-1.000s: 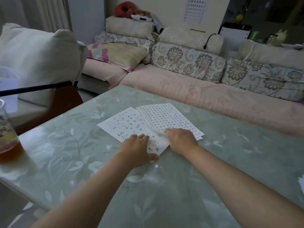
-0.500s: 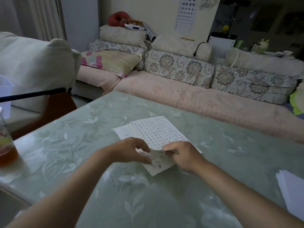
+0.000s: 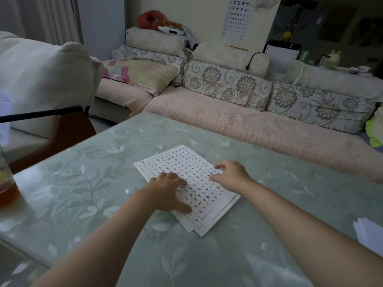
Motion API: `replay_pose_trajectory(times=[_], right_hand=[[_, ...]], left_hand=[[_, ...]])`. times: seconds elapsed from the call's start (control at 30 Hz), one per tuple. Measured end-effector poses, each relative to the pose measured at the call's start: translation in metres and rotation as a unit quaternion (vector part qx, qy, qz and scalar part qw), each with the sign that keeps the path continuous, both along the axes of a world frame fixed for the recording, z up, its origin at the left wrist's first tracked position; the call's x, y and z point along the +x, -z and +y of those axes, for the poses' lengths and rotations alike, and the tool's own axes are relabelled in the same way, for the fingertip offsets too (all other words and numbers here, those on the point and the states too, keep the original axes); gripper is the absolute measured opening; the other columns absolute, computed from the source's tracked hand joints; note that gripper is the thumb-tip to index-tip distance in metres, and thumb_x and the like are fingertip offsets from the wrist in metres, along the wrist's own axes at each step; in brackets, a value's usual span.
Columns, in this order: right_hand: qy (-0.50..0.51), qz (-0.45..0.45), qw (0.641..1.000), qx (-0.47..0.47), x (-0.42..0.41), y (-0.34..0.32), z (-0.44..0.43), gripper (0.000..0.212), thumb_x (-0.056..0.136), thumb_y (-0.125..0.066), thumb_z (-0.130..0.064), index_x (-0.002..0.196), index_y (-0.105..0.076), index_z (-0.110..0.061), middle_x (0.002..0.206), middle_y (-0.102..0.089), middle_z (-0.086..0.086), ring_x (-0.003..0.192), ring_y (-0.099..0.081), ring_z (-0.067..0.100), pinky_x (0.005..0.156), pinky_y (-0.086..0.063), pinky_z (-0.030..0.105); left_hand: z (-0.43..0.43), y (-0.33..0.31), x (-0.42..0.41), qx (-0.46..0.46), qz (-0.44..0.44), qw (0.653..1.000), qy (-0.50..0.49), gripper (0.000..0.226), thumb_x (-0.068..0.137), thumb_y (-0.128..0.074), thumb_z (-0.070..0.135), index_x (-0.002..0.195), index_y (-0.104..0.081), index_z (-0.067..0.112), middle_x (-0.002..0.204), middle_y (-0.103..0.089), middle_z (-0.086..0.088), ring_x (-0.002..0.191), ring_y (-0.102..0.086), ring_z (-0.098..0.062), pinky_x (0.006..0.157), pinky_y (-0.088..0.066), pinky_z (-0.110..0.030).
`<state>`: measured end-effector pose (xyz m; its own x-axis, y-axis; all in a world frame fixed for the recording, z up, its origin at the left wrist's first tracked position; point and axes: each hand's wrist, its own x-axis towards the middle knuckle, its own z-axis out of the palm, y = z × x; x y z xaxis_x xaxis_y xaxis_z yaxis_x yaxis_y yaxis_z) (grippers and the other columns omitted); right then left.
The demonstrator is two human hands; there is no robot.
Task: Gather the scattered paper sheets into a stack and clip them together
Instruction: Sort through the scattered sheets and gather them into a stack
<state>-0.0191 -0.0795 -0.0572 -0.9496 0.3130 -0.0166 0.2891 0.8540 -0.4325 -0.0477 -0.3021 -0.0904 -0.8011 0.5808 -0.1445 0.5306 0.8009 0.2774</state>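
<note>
The left hand [image 3: 168, 191] lies palm-down and spread on the near left part of the paper sheets [image 3: 189, 179], fingers extended flat and the thumb reaching toward the near edge; it presses rather than grips. The right hand [image 3: 232, 172] is over the right edge of the same pile, fingers loosely curled and splayed with the tips touching the top sheet, nothing pinched between them. The sheets, printed with grids of characters, sit roughly overlapped in one pile near the middle of the counter [image 3: 103, 183], their near corners fanned out unevenly. Another white paper stack [image 3: 367, 233] lies apart at the counter's right edge. A glass of amber drink [image 3: 6, 187] stands at the far left edge. Beyond the counter runs a pink-covered sofa [image 3: 238, 121] with floral cushions
</note>
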Motion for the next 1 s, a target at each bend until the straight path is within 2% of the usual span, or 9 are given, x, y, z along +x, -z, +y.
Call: replay_pose_trajectory(times=[0.13,0.23,0.43,0.5,0.57,0.7,0.87,0.93,1.0], right_hand=[[0.033,-0.141,0.989,0.012,-0.024,0.001,0.003,0.109,0.059,-0.082,-0.067,0.148,-0.039,-0.021,0.152,-0.035,0.009,0.143,-0.024,0.031,0.113,-0.034,0.043],[0.043,-0.219,0.974,0.049,-0.038,0.003,-0.002,0.129,0.032,-0.083,-0.076,0.143,-0.043,-0.023,0.15,-0.033,0.009,0.139,-0.033,0.031,0.109,-0.041,0.046],[0.036,-0.238,0.97,0.031,-0.049,-0.006,-0.003,0.117,0.03,-0.092,-0.065,0.128,-0.055,-0.013,0.128,-0.06,0.002,0.114,-0.06,0.026,0.099,-0.05,0.039],[0.045,-0.22,0.974,-0.014,-0.049,-0.002,-0.002,0.129,0.009,-0.091,-0.067,0.122,-0.061,-0.013,0.117,-0.067,0.001,0.104,-0.067,0.025,0.095,-0.053,0.039],[0.043,-0.219,0.973,-0.067,-0.049,0.0,0.001,0.114,0.012,-0.096,-0.058,0.113,-0.067,-0.013,0.104,-0.074,0.003,0.091,-0.073,0.026,0.089,-0.058,0.043],[0.037,-0.221,0.964,-0.142,-0.039,-0.015,-0.005,0.059,0.057,-0.095,-0.039,0.102,-0.066,-0.013,0.093,-0.077,0.007,0.083,-0.075,0.026,0.082,-0.06,0.04],[0.075,-0.241,0.943,-0.216,-0.028,-0.024,-0.006,0.046,0.069,-0.076,-0.05,0.1,-0.067,-0.017,0.095,-0.076,0.005,0.091,-0.071,0.027,0.082,-0.053,0.036],[0.084,-0.228,0.945,-0.22,-0.025,-0.022,-0.003,0.04,0.066,-0.075,-0.039,0.099,-0.068,-0.016,0.1,-0.076,0.008,0.096,-0.072,0.029,0.091,-0.055,0.047],[0.092,-0.201,0.95,-0.218,-0.018,-0.018,0.002,0.036,0.071,-0.08,-0.018,0.102,-0.068,-0.008,0.097,-0.076,0.014,0.087,-0.075,0.032,0.08,-0.06,0.051]], left_hand=[[0.0,0.01,-0.005,0.036,0.033,0.999,-0.017,0.094,0.064,-0.064,0.08,0.143,-0.039,0.036,0.151,-0.032,0.007,0.139,-0.025,-0.018,0.113,-0.024,-0.041],[-0.002,0.018,-0.009,0.052,0.041,0.997,-0.025,0.1,0.06,-0.064,0.083,0.145,-0.036,0.037,0.153,-0.028,0.008,0.142,-0.021,-0.017,0.116,-0.019,-0.04],[-0.001,0.021,-0.011,0.065,0.039,0.996,-0.039,0.104,0.056,-0.065,0.085,0.145,-0.035,0.038,0.154,-0.026,0.008,0.143,-0.018,-0.017,0.117,-0.016,-0.039],[-0.002,0.02,-0.01,0.068,0.035,0.996,-0.042,0.106,0.055,-0.065,0.085,0.145,-0.035,0.037,0.155,-0.026,0.008,0.144,-0.017,-0.017,0.117,-0.015,-0.04],[-0.002,0.02,-0.008,0.068,0.035,0.996,-0.047,0.107,0.055,-0.065,0.085,0.145,-0.035,0.037,0.156,-0.025,0.008,0.144,-0.017,-0.017,0.118,-0.015,-0.039],[-0.002,0.019,-0.004,0.069,0.038,0.995,-0.064,0.107,0.054,-0.064,0.086,0.145,-0.036,0.037,0.156,-0.026,0.008,0.144,-0.017,-0.018,0.118,-0.014,-0.039],[-0.003,0.018,0.0,0.067,0.034,0.995,-0.073,0.104,0.057,-0.065,0.084,0.145,-0.036,0.036,0.156,-0.025,0.007,0.144,-0.017,-0.018,0.118,-0.015,-0.038],[-0.004,0.016,0.0,0.065,0.028,0.994,-0.079,0.103,0.061,-0.066,0.081,0.146,-0.035,0.033,0.157,-0.025,0.007,0.145,-0.016,-0.019,0.117,-0.016,-0.039],[-0.005,0.015,0.0,0.066,0.023,0.993,-0.09,0.099,0.065,-0.067,0.076,0.147,-0.034,0.031,0.157,-0.025,0.006,0.144,-0.017,-0.02,0.117,-0.018,-0.04]])
